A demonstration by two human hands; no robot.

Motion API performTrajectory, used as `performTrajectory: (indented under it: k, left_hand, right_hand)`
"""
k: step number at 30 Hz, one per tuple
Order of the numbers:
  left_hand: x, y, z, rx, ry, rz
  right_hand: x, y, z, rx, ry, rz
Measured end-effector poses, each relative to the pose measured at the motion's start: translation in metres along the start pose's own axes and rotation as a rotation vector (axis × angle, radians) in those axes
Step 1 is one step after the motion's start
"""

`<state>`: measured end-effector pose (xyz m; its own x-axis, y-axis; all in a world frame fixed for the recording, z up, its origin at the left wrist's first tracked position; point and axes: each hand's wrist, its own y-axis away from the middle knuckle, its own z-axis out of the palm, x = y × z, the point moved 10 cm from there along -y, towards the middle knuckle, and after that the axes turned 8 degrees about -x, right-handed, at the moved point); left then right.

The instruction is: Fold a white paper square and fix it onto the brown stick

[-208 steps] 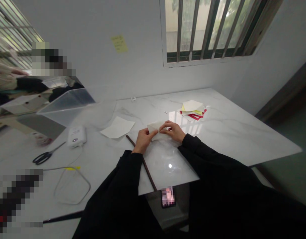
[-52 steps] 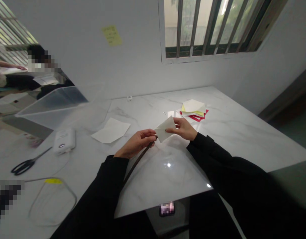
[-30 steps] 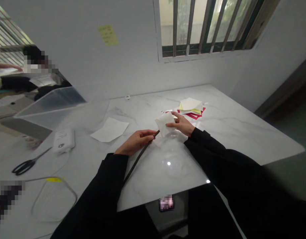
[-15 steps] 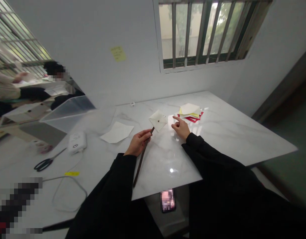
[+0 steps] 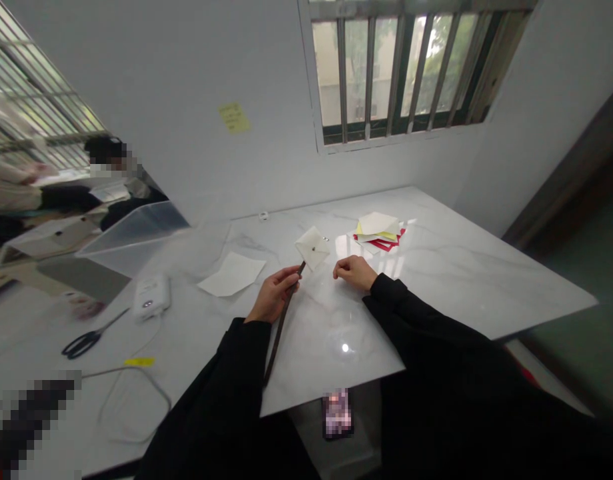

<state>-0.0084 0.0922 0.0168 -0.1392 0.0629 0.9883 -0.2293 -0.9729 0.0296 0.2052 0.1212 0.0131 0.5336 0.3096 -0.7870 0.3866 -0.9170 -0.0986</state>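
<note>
A person in black sleeves works at a marbled white desk [image 5: 451, 267], the left hand [image 5: 299, 275] closed around a thin, dark brown strip [image 5: 279, 340] near its upper end. The strip runs back from the fingers toward the near edge of the desk, alongside the left sleeve. Just beyond the left fingertips, slightly to their right, lies a small cream envelope [image 5: 306, 243] with a dark dot near its middle; the strip's tip reaches its near corner, though whether the two touch cannot be told. The right hand [image 5: 354, 272] sits to the right of the envelope and apart from it, its fingers curled in and the thumb drawn close to the forefinger.

Beyond the right hand rests a stack of cream, yellow and red envelopes [image 5: 379, 230]. Tiny shiny bits [image 5: 326, 239] lie farther from the left hand than the envelope, next to its right-hand corner. To the left of the left hand, a white sheet of paper [image 5: 232, 273] lies flat, with a white device [image 5: 151, 298] farther out and black-handled scissors [image 5: 84, 343] past it. A phone [image 5: 337, 413] shows below the desk's edge, nearer the body than either hand.
</note>
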Motion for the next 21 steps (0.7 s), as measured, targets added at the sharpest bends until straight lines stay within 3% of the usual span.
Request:
performTrajectory:
  k: [3, 8, 10, 14, 21]
  left_hand:
    - [0.001, 0.0, -0.001, 0.003, -0.014, 0.003]
    - [-0.001, 0.001, 0.002, -0.019, -0.007, -0.005]
    - [-0.002, 0.001, 0.002, -0.025, -0.003, -0.003]
    - [0.0, 0.001, 0.0, 0.008, 0.007, 0.017]
    - [-0.003, 0.0, 0.001, 0.008, 0.017, -0.001]
  right_hand:
    - [0.0, 0.001, -0.003, 0.042, 0.011, 0.023]
    - [0.008, 0.009, -0.025, 0.255, -0.062, 0.092]
    - [0.007, 0.008, -0.023, 0.213, -0.081, 0.074]
    - [0.0, 0.001, -0.002, -0.017, -0.024, 0.004]
    - [0.013, 0.005, -0.016, 0.159, -0.081, 0.099]
